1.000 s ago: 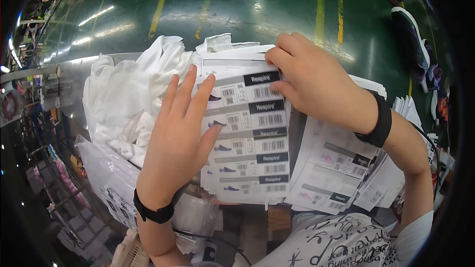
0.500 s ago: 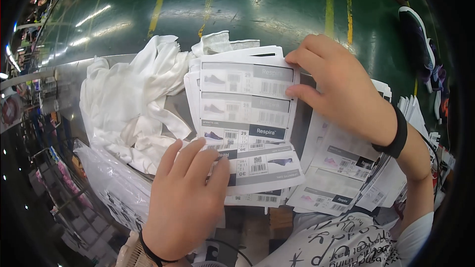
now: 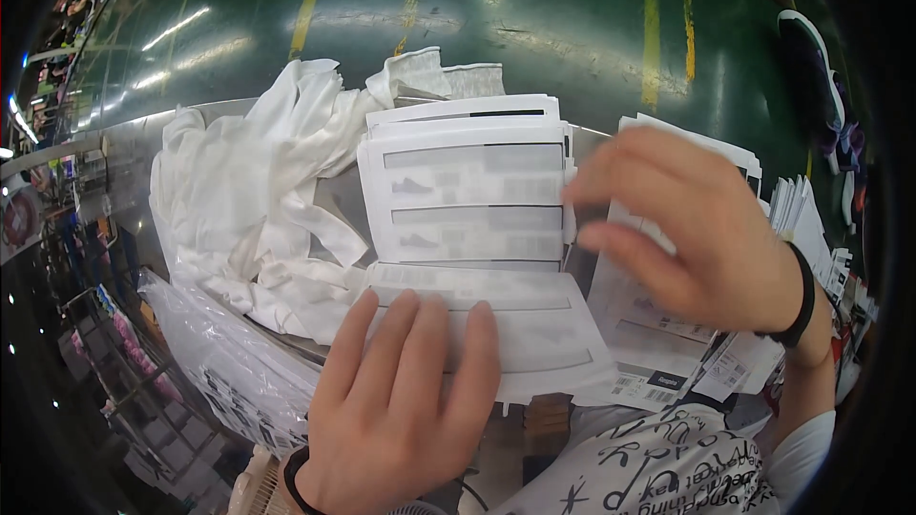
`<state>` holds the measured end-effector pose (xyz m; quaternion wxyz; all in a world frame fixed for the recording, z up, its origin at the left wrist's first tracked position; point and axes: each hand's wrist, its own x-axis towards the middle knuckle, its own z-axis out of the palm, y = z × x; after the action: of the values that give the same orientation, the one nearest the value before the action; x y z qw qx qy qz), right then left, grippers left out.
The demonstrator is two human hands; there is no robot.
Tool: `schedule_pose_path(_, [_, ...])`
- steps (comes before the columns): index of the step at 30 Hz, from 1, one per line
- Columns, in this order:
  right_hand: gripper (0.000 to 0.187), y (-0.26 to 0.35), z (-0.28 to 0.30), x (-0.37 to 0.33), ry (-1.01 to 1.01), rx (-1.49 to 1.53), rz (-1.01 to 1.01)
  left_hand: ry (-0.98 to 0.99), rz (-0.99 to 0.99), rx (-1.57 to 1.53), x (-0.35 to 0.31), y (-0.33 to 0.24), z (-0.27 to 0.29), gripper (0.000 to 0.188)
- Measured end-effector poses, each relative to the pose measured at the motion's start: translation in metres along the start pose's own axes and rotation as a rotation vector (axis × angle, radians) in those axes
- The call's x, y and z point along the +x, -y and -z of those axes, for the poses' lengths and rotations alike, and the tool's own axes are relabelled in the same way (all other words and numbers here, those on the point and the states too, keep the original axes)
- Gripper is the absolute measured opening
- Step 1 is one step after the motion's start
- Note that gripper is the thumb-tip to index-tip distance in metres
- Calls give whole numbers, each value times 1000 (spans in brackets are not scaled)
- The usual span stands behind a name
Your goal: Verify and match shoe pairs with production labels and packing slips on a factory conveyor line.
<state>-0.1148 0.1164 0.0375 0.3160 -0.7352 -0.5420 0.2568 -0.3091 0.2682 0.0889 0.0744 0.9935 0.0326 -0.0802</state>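
Observation:
A stack of printed shoe-label sheets (image 3: 475, 175) lies on the metal table in front of me. Across its near part, a pale folded-over sheet (image 3: 549, 343) hangs toward my lap, with faint print showing through it. My left hand (image 3: 405, 401) lies flat on that sheet, fingers stretched out and slightly apart. At the stack's right edge is my right hand (image 3: 692, 238), blurred by motion, its thumb and fingers apart and nothing visible between them. Below this hand lies a second pile of label sheets (image 3: 649, 377), partly covered by it.
Crumpled white cloth (image 3: 229, 167) covers the table's left side. A clear plastic bag (image 3: 215, 353) of printed sheets leans at the near left. Several upright cards (image 3: 792, 205) stand at the right. Dark shoes (image 3: 806, 67) are at the far right, beside the green floor (image 3: 553, 10) with yellow lines.
My right hand has let go of the top sheet's far right corner and drawn right. My left hand has shifted right and flattened on the sheet. Dark printed blocks have given way to paler print.

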Motion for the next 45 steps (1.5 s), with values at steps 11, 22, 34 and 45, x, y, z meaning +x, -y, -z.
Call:
schedule_pose_path(11, [34, -15, -25, 28, -107, -218, -4, 108, -31, -35, -17, -7, -1, 24])
schedule_pose_path(22, [14, 27, -42, -14, -24, 445, 302, 19, 251, 82, -23, -32, 15, 42])
schedule_pose_path(34, [10, 19, -59, -19, 235, 668, 296, -98, 72, 299, -26, -42, 13, 18])
schedule_pose_path(45, [7, 13, -62, 8, 239, 662, 248, -130, -136, 182, -44, -37, -1, 11])
